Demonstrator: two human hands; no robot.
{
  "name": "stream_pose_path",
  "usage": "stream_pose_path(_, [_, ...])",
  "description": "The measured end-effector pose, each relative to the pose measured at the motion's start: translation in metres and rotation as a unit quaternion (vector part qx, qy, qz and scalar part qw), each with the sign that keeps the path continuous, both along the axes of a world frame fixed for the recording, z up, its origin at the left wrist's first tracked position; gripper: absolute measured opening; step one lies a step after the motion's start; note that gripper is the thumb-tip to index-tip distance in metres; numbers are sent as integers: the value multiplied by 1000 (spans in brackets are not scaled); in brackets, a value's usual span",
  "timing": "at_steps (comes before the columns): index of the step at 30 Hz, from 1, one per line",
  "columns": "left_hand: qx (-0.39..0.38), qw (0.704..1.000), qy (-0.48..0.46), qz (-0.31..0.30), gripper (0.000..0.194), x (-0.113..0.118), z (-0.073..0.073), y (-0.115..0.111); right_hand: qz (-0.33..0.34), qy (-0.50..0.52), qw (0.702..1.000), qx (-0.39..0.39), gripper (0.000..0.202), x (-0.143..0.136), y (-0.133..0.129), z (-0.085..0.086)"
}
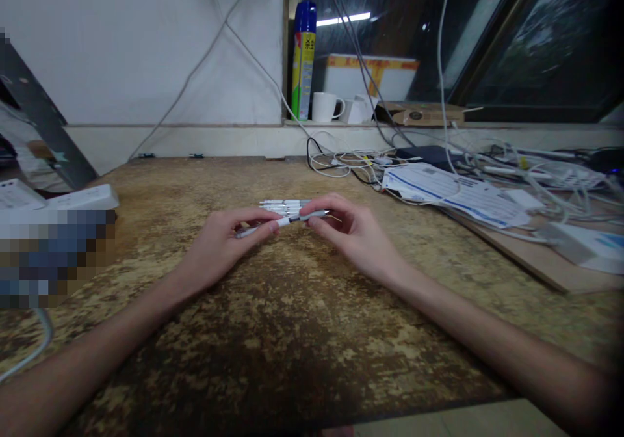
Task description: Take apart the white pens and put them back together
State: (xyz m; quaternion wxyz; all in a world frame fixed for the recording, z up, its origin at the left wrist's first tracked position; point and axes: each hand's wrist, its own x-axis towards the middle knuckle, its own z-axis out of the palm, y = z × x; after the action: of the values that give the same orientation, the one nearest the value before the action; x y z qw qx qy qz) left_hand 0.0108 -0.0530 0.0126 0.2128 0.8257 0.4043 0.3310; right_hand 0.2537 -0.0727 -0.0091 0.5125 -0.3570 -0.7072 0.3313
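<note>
Clock read with its centre at the held pen, twelve at the wall. A slim white-and-grey pen, plastic by its look, is held crosswise above or on a worn, patchy brown wooden table; whether the surface is touched cannot be told. The white length is pinched between thumb and index of the left hand; the grey length is pinched likewise by the right hand. A short dark band is left exposed between the two grips, presumably so that the middle can be seen and both sides steadied; whether the parts are fully joined there cannot be made out.

A small row of slim white pens is laid just beyond, at twelve, roughly parallel to one another, probably for easy counting and reach. Contact with the right fingers cannot be judged.

Pose: the left forearm is brought in from eight, the right forearm from four, so that a broad V is formed. Both palms are turned inward, the fingers bent; the lower fingers are largely hidden. The pen is slanted slightly, its left end toward the near side.

Tangled white and black cables are heaped at one to two, printed white paper sheets are spread between two and three, apparently pushed aside to keep them off the handling area.
</note>
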Motion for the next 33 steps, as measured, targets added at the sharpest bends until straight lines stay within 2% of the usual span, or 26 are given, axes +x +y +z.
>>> stream_pose_path(6, [3,1000,2,-25,27,-1,1,-1,7,-37,999,9,17,1,-4,3])
stream_pose_path(14, [36,998,-1,-42,23,3,1,-4,26,-55,994,-92,35,2,-1,0])
stream_pose_path(19, [40,998,-8,-40,21,3,0,-3,34,-82,995,-39,30,3,-4,2])
stream_pose_path(24, [45,998,-1,-48,22,2,-1,-3,81,-72,991,-80,29,3,-6,4])
stream_pose_path(28, [41,998,-7,-44,22,2,-1,-4,63,-89,993,-48,31,4,-7,6])
stream_pose_path(33, [33,999,-4,-39,23,3,1,-6,75,-75,990,-88,29,4,-8,9])
